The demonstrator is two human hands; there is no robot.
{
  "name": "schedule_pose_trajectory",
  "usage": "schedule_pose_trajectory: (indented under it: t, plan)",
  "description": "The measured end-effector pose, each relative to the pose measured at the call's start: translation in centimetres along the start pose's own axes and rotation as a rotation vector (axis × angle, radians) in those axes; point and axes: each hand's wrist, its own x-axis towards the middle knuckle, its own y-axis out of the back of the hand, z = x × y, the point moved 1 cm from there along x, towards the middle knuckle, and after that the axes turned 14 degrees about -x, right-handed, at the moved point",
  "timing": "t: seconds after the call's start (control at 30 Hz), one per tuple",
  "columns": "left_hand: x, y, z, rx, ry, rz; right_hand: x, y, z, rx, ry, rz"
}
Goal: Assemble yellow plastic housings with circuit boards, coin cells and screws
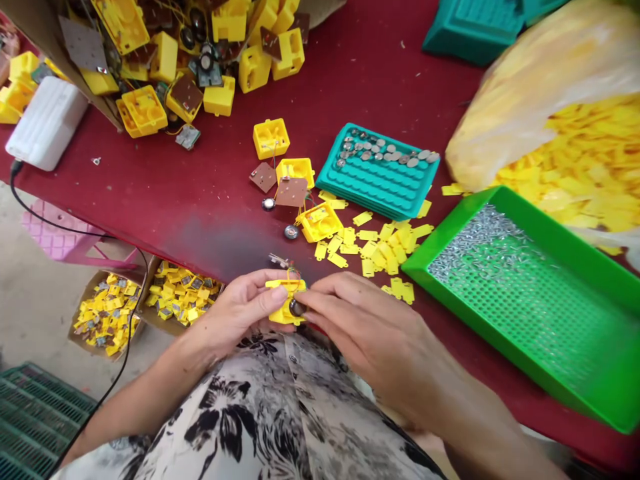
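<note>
- A dark red desk [380, 87] fills most of the view, with a pale floor [50, 293] beyond its left edge; the teal tray [377, 187] on the desk holds many small silvery discs [393, 155], mostly along its far side.
- Nearer the person than the teal tray and to its left, the left hand [240, 307] grasps the yellow housing [280, 313], thumb on top.
- The right hand [370, 327] has its fingers bent in, fingertips touching the dark round part [296, 307] at the yellow housing; whether they pinch it, I cannot tell.
- Thin wires and a small metallic piece [279, 261] stick out at the far side of the yellow housing.
- Left of the teal tray lie 3 open yellow cases [271, 138], 2 brown boards [291, 192] and 2 round parts [291, 231].
- Just on the near side of the teal tray, flat yellow tabs [385, 253] are scattered, some overlapping.
- Right of the teal tray and nearer, a green basket [540, 353] holds small metal screws [480, 247]; behind it, a plastic bag [500, 113] holds more yellow pieces.
- Far left of the teal tray are a cardboard box [37, 27] full of yellow cases and boards, and a white block [47, 123] with a black cable [75, 231].
</note>
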Motion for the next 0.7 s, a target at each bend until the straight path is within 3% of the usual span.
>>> schedule_pose_trajectory:
  t: [0.2, 0.5, 0.7]
  plan:
    - [0.2, -0.6, 0.2, 0.012, -0.081, 0.051, 0.1, -0.8, -0.9, -0.175, -0.090, 0.274]
    - [0.3, -1.4, -0.4, 0.127, -0.236, 0.086, 0.2, -1.5, -1.3, -0.233, -0.262, 0.312]
    - [0.6, -1.8, -1.9, 0.135, -0.368, 0.137, -0.5, -2.2, -0.6, -0.249, -0.114, 0.353]
